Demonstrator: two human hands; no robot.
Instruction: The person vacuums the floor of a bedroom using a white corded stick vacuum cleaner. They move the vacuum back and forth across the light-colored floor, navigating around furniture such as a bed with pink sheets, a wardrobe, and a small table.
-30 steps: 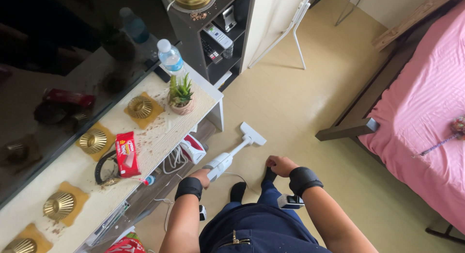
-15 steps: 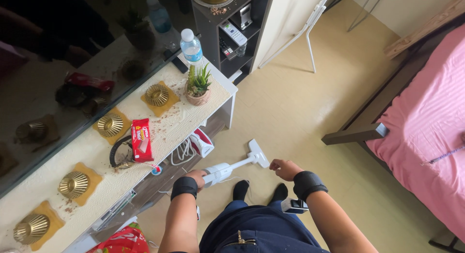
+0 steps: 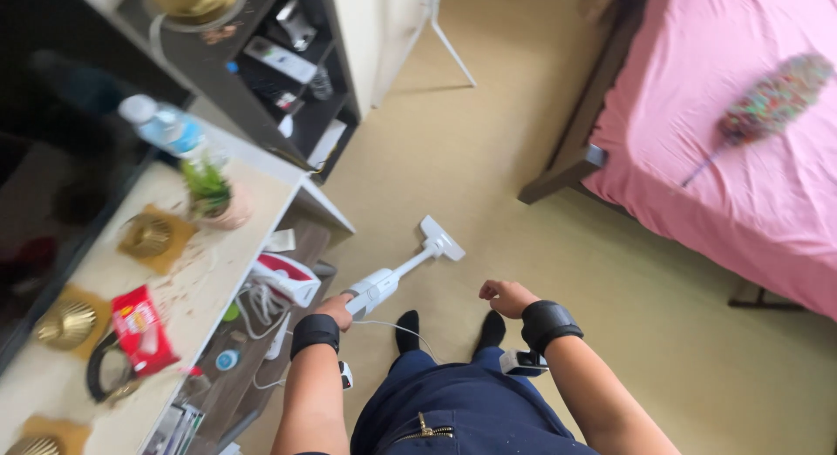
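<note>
Your left hand (image 3: 336,308) grips the vacuum (image 3: 388,279), its head now pushed farther across the floor (image 3: 488,159); your right hand (image 3: 506,296) stays loosely curled, empty.

Home bedroom. Indicators: a bed (image 3: 732,150) with pink sheet; left of the bed, across bare floor (image 3: 488,159), a dresser top (image 3: 235,263) and dark shelving unit (image 3: 288,89).
</note>
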